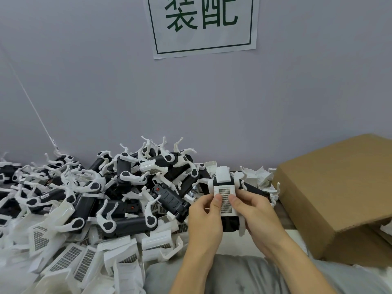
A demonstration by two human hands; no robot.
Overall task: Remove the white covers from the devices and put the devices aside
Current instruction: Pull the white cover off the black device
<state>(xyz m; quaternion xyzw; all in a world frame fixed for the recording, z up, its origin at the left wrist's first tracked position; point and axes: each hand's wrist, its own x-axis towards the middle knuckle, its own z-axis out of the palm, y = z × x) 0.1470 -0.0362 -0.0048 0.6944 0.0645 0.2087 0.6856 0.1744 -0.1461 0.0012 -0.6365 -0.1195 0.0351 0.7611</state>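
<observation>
left hand [204, 217]: fingers curled, thumb pressing | right hand [253, 211]: same, mirrored

Both hands hold one device [228, 221] upright: left hand [204, 217] and right hand [255, 211] grip its sides, thumbs pressed on its white cover [224, 198]. Left lies a pile of devices [118, 187] above loose covers [70, 257]. A cardboard box [339, 194] stands right.

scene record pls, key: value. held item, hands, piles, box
held item: black device with white cover on it
left hand: grips device, thumb on cover grille
right hand: grips device, thumb on cover grille
far pile: black devices with white arms
near pile: loose white covers
box: cardboard box, right of hands
wall: paper sign
</observation>
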